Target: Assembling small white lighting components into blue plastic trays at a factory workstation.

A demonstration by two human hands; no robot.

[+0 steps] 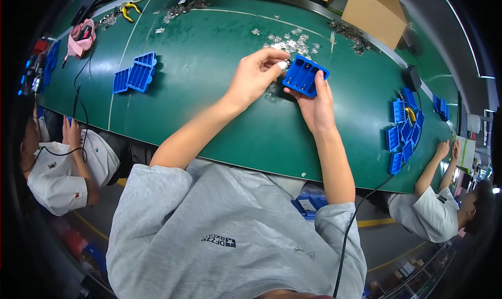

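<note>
My right hand (pixel 316 103) grips a blue plastic battery holder (pixel 299 78) with several open slots, its thumb lying over the holder's right edge. Small metal parts show at the ends of some slots. At the holder's upper left corner, my left hand (pixel 255 75) is closed in a pinch, a white cover on one fingertip. Whatever sits between those fingertips is too small to make out. Just beyond both hands lies a scatter of small shiny metal pieces (pixel 295 42) on the green table (pixel 209 53).
Blue holders (pixel 138 77) lie to the left, more (pixel 405 129) to the right. Dark metal parts (pixel 351 36) and a cardboard box (pixel 374 16) stand at the far edge. Yellow-handled pliers (pixel 129 11) and a pink bag (pixel 81 37) are far left. Co-workers sit on both sides.
</note>
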